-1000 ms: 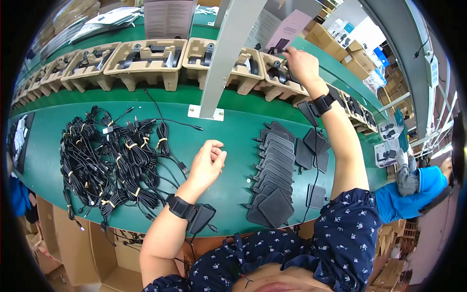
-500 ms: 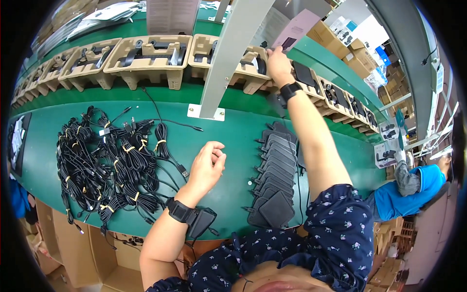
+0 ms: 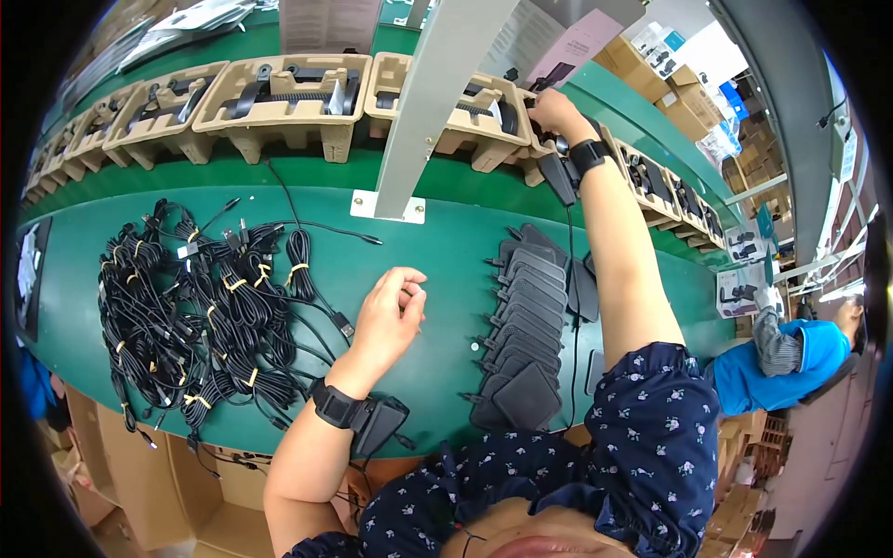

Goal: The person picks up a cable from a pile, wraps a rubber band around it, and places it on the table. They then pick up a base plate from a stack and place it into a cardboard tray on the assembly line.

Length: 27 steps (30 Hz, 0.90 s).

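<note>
My right hand (image 3: 556, 113) reaches far over a brown moulded tray (image 3: 535, 144) in the back row. Its fingers are bent down at the tray, and what they grip is hidden. My left hand (image 3: 391, 312) hovers above the green table, loosely curled with the fingers apart from the thumb, and nothing shows in it. To its left lies a heap of black cables (image 3: 205, 316) bundled with pale ties. Right of it, black flat pads (image 3: 530, 321) with short stems lie in an overlapping row. Each wrist wears a black strap with a box (image 3: 379, 423).
Brown trays (image 3: 279, 102) with black parts line the back ledge. A grey metal post (image 3: 433, 112) rises from the table between my hands. Printed boxes (image 3: 577, 42) stand behind the trays. A co-worker in blue (image 3: 777, 363) is at the right. Cardboard boxes (image 3: 153, 470) sit below.
My right hand has moved to the right and its fingers now bend down at the tray. My left hand has barely moved. The view has shifted slightly.
</note>
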### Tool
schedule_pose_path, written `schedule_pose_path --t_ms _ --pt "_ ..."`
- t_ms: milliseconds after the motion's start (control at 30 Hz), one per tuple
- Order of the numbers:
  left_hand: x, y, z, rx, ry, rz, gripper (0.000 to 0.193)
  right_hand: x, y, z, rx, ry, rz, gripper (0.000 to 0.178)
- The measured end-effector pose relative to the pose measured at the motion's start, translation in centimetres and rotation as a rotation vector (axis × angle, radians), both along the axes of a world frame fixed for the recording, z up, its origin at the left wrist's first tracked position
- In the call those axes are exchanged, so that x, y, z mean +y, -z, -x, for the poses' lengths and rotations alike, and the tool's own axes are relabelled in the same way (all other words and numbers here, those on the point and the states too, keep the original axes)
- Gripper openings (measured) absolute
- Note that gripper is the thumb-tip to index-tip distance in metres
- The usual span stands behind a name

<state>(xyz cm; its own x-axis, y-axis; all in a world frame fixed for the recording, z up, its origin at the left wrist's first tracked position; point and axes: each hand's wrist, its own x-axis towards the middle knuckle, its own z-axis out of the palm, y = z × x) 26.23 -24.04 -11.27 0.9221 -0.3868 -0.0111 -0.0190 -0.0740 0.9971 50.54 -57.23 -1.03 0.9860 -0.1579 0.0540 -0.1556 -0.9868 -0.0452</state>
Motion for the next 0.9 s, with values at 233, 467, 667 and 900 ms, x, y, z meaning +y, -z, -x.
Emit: schedule_pose_path --t_ms 233,467,667,900 --pt "0.2 0.7 -0.2 0.003 -0.016 -0.031 0.017 2.0 2.3 1.5 -0.203 -0.023 0.091 0.031" --pt "-1.6 0.3 -1.3 0.024 0.058 0.059 0.015 -6.1 1.1 4.6 -0.519 -0.351 0.306 0.019" --pt "0.2 0.4 -0.9 0.053 0.019 0.019 0.015 -3.9 -1.1 13.9 -0.558 -0.276 0.306 0.022" --pt "0.0 0.6 -0.9 0.061 0.02 0.025 0.015 -10.1 -0.1 22.9 0.418 0.059 0.076 0.07"
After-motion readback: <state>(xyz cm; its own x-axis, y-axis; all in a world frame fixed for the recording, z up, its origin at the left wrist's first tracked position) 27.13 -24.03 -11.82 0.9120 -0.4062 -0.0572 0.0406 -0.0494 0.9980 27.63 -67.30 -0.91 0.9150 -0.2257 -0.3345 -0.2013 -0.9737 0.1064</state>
